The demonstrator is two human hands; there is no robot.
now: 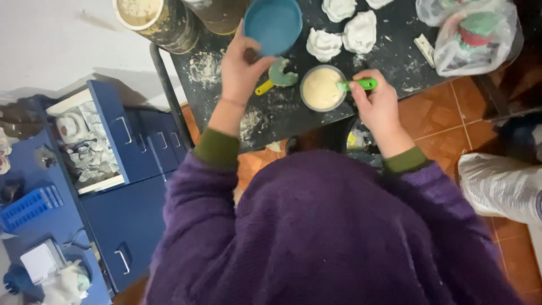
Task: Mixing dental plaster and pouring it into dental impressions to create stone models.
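- Two hands of mine are over the dark, powder-dusted table [395, 39]: my left hand [240, 70] toward the left, my right hand [377, 104] toward the right near edge.
- One blue bowl [274, 24] is in my left hand; my fingers are curled around its near rim, thumb side pressed to it, holding it tilted above the tabletop.
- One green-handled tool [358, 85] is pinched in my right hand, fingers clenched tight on the handle, its tip reaching left into the cup.
- One round cup of cream-coloured mix [322, 88] stands on the table between my hands, just beside my right fingers.
- One pale green scoop with a yellow handle [276, 76] lies on the table just left of the cup, below the bowl.
- Four white plaster lumps [344, 31] sit farther off, behind the cup; the two farthest are cut by the frame's edge.
- One clear plastic bag with green and red shapes [474, 34] lies at the far right.
- Two rusty cans [164, 20] stand at the far left corner.
- One blue drawer cabinet [132, 164] sits on the left, one drawer pulled open and full of crumpled white pieces.
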